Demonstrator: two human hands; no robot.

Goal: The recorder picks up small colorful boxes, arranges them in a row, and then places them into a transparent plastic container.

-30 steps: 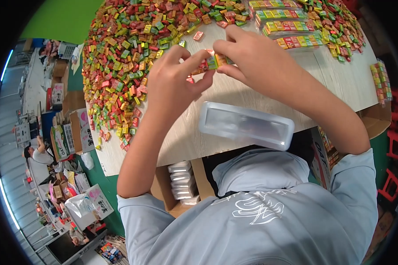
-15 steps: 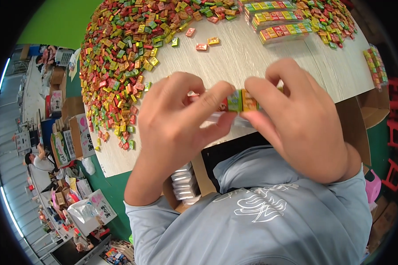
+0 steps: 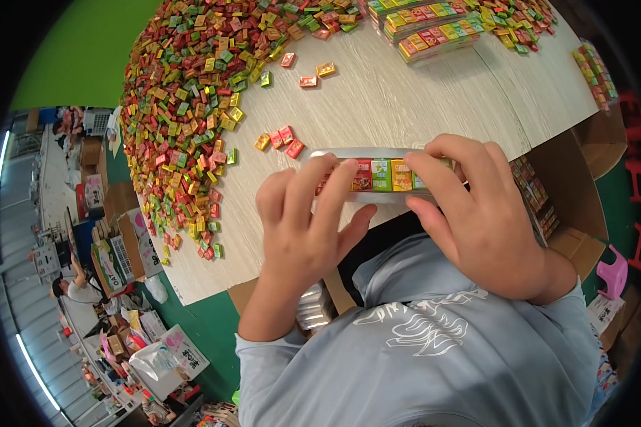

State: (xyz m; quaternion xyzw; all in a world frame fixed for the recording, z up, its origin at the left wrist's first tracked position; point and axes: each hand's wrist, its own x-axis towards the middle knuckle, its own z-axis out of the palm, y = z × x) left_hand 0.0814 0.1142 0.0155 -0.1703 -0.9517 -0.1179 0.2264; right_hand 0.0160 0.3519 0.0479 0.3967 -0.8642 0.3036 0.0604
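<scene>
A long clear plastic tray [image 3: 363,152] lies at the table's near edge with a row of small red, green and yellow candy-sized boxes [image 3: 382,175] in it. My left hand [image 3: 303,224] curls over the tray's left end, its fingertips on the boxes and its thumb by the near side. At the other end, my right hand [image 3: 477,213] grips the tray, index finger on top and thumb at the near side. My fingers cover both ends of the row. Several loose small boxes [image 3: 286,135] lie just beyond my left hand.
A big heap of small coloured boxes [image 3: 185,107] covers the table's left and far side. Filled trays [image 3: 441,39] are stacked at the back, with another heap [image 3: 516,25] beside them. An open carton [image 3: 570,178] stands below the table's right edge; clear trays [image 3: 313,306] sit below, near my body.
The row of boxes has gone down from between my fingers into the clear tray at the table edge. Both hands have lowered, and loose boxes beyond my left hand have come into view.
</scene>
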